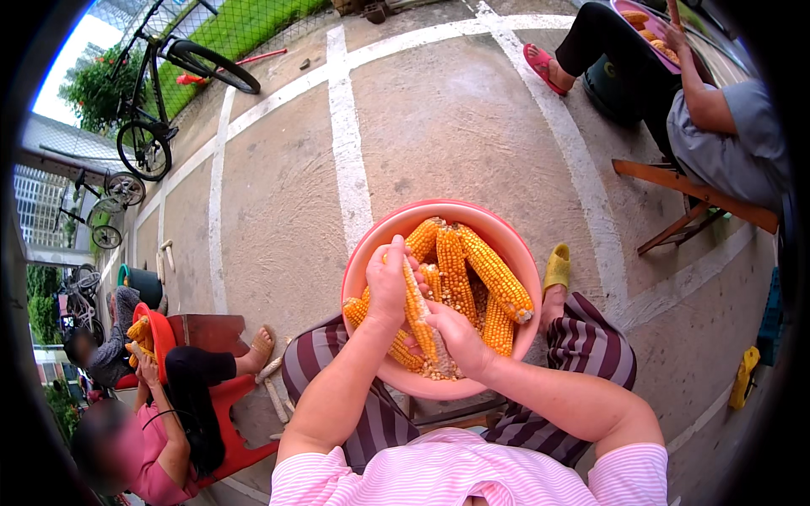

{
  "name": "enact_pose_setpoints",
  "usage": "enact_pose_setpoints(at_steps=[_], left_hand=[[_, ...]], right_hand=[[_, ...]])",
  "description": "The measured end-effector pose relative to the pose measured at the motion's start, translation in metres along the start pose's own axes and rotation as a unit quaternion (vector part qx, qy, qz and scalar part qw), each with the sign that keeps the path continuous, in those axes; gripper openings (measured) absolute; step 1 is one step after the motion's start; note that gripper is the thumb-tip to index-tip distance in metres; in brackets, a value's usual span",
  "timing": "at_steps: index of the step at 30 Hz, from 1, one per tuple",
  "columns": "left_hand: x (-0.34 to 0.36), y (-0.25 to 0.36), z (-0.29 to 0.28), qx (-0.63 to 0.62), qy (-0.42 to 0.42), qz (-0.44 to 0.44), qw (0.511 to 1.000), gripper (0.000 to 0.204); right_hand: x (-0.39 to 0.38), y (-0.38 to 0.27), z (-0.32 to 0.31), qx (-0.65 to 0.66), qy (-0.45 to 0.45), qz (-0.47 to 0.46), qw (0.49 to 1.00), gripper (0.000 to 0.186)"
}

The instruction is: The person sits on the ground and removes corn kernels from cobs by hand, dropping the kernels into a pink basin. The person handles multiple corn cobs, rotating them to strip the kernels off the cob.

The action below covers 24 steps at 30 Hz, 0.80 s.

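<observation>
One partly bared corn cob (418, 316), clasped by the left grip (388, 282) toward its far end and the right grip (460, 339) lower down, slants over the pink basin (439, 390) toward its near edge; pushing kernels (412, 292) off beside the bared strip, inside the rim, should limit spills.

Under daylight, a brown-grey concrete floor (274, 194) crossed by broad white painted lines (344, 126) stretches out to a wire mesh fence (278, 12) with green grass (221, 35) beyond it, while a wooden chair (656, 177) stands at the right and a red plastic seat (228, 413) at the lower left
</observation>
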<state>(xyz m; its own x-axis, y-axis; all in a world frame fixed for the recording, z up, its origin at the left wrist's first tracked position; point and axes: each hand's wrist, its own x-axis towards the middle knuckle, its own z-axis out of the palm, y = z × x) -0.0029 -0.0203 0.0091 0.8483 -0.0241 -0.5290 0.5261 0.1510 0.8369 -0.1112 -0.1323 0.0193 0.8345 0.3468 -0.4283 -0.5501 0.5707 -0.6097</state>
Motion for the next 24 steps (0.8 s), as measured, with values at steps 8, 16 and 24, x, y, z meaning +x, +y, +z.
enact_pose_setpoints(at_steps=[8,16,24], left_hand=[[0.0,0.0,0.0,0.004,-0.004,-0.007,1.0,0.031],[0.0,-0.002,-0.004,0.01,-0.005,-0.003,1.0,0.031],[0.0,-0.003,-0.004,0.011,-0.007,0.002,1.0,0.031]], right_hand=[[0.003,0.003,0.0,-0.022,-0.021,0.01,0.999,0.043],[0.002,0.011,0.004,-0.038,-0.004,-0.031,0.999,0.036],[0.005,0.017,-0.001,-0.05,-0.006,-0.049,0.998,0.038]])
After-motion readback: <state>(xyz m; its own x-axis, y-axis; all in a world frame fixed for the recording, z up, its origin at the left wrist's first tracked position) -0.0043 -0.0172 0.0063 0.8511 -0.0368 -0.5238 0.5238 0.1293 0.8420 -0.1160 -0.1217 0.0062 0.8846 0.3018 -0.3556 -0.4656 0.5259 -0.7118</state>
